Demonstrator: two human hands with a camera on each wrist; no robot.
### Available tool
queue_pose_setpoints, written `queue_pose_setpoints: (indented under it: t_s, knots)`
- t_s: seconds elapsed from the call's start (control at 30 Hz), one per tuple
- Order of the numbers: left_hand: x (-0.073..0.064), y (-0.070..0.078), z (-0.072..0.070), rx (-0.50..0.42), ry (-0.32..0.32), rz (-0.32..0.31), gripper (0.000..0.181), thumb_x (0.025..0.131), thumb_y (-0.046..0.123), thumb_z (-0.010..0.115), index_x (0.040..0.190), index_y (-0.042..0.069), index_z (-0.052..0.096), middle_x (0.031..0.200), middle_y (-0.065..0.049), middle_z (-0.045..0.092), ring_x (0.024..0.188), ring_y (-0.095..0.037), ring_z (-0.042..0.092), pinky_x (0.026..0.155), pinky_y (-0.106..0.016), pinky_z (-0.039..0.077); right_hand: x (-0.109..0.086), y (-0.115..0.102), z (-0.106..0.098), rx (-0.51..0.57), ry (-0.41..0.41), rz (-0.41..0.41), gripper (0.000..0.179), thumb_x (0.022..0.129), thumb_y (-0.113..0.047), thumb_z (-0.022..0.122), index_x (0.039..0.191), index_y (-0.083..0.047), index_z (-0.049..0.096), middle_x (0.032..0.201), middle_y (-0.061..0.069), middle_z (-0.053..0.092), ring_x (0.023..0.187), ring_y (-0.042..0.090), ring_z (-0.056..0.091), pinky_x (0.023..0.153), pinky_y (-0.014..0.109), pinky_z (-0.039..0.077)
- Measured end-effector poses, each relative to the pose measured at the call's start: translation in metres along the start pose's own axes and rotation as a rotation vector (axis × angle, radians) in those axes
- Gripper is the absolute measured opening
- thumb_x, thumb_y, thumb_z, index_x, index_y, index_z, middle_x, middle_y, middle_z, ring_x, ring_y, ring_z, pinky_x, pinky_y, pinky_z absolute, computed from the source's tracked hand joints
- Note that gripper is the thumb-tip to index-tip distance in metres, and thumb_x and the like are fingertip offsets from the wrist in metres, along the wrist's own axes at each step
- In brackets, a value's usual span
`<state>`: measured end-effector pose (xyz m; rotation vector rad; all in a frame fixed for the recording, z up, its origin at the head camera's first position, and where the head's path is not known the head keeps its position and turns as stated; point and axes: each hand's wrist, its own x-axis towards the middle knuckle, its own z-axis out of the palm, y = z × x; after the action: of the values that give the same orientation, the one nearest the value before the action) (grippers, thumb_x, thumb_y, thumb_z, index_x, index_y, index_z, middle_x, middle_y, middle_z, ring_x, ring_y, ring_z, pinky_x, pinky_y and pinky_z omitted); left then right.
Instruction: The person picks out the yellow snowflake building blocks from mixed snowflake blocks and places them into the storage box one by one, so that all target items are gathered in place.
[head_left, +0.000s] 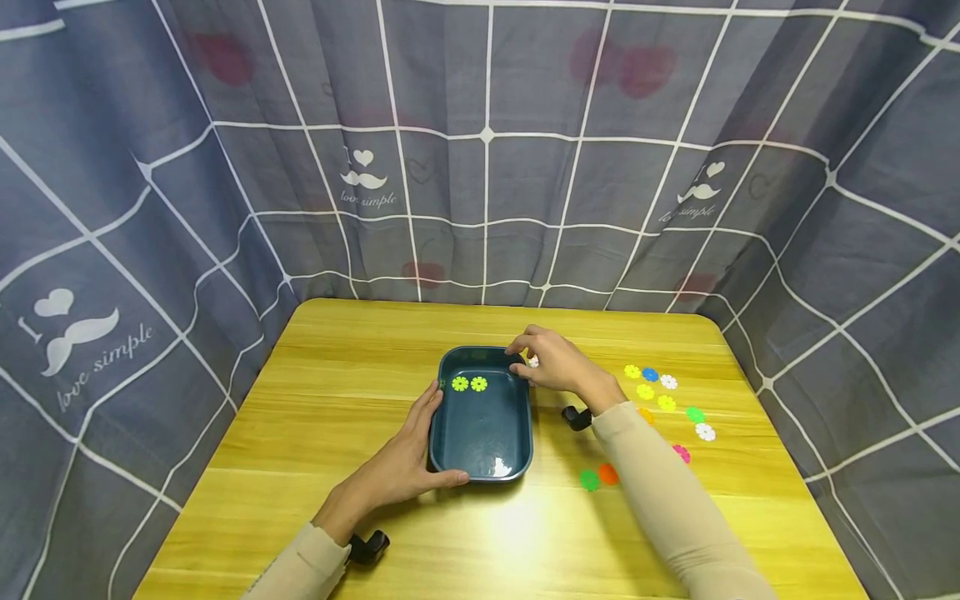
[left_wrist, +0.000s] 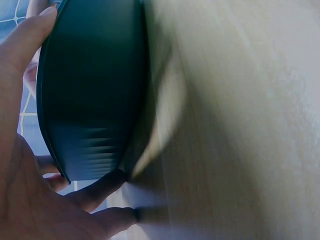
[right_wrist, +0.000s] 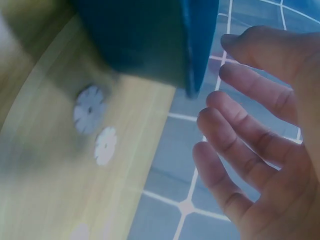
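A dark teal rectangular tray (head_left: 483,433) stands on the wooden table, with two yellow-green notched plastic discs (head_left: 460,383) side by side near its far left corner. My left hand (head_left: 401,458) grips the tray at its near left corner, thumb along the front rim and fingers against the left wall. Over the far right corner is my right hand (head_left: 557,362), its fingers bent and apart. In the right wrist view nothing lies between its thumb and fingertips (right_wrist: 229,72). Beside the tray wall, below that hand, lie two pale notched discs (right_wrist: 105,145).
To the right, several loose discs in yellow, blue (head_left: 650,375), white (head_left: 705,432), green (head_left: 695,414) and pink (head_left: 681,453) lie scattered. A green disc (head_left: 589,480) and an orange disc (head_left: 608,474) lie nearer the front. A grey checked curtain (head_left: 450,167) surrounds the table.
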<state>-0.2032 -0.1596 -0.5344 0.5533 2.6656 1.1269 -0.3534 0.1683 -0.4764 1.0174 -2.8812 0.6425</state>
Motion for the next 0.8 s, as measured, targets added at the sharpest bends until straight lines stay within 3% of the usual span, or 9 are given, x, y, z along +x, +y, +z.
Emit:
queue_pose_setpoints:
  t_s: [0.4, 0.8]
  knots:
    - [0.0, -0.001, 0.0, 0.01, 0.006, 0.012, 0.146, 0.089, 0.071, 0.096, 0.189, 0.014, 0.006, 0.199, -0.002, -0.005, 0.175, -0.047, 0.039, 0.129, -0.07, 0.052, -0.022, 0.03, -0.005, 0.038, 0.022, 0.039, 0.032, 0.11, -0.021, 0.083, 0.138, -0.005, 0.082, 0.131, 0.017, 0.078, 0.108, 0.037, 0.077, 0.095, 0.051, 0.066]
    - [0.0, 0.002, -0.001, 0.007, 0.003, 0.001, 0.145, 0.089, 0.07, 0.096, 0.189, 0.014, 0.006, 0.199, 0.003, -0.007, 0.172, -0.048, 0.043, 0.128, -0.069, 0.053, -0.036, 0.059, -0.005, 0.017, 0.028, 0.11, 0.041, 0.105, -0.017, 0.088, 0.143, -0.005, 0.08, 0.136, 0.02, 0.075, 0.111, 0.04, 0.073, 0.098, 0.055, 0.064]
